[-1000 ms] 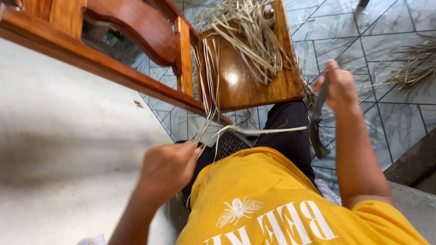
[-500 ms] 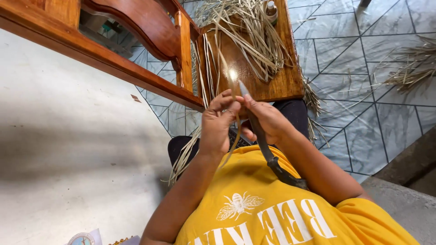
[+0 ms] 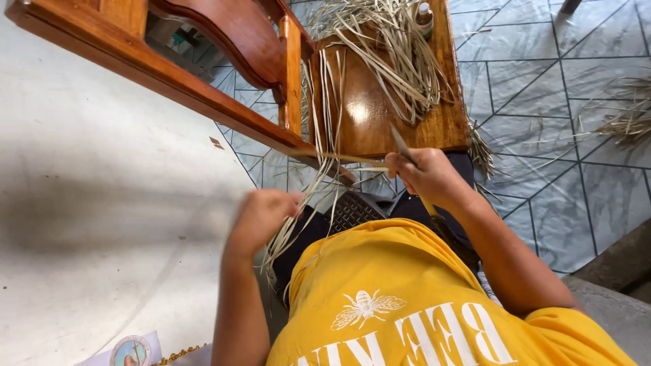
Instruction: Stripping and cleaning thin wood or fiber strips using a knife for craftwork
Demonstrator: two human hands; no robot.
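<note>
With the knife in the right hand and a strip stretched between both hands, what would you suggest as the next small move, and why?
Probably draw the left hand a little further out to keep the strip taut against the knife. The right hand holds the blade at the strip over the lap, the left looks blurred at the loose strands, and a slack strip would likely cut unevenly.

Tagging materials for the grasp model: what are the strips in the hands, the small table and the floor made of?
Strips: pale tan, flat, thin and bending, so likely dried palm leaf or a similar plant fibre; matte. The right hand and left hand each grip some. Small table: reddish-brown wood with visible grain, glossy varnish with a bright glare spot. Floor: grey-blue mottled tiles with dark joints, probably ceramic or stone, slight sheen.
</note>
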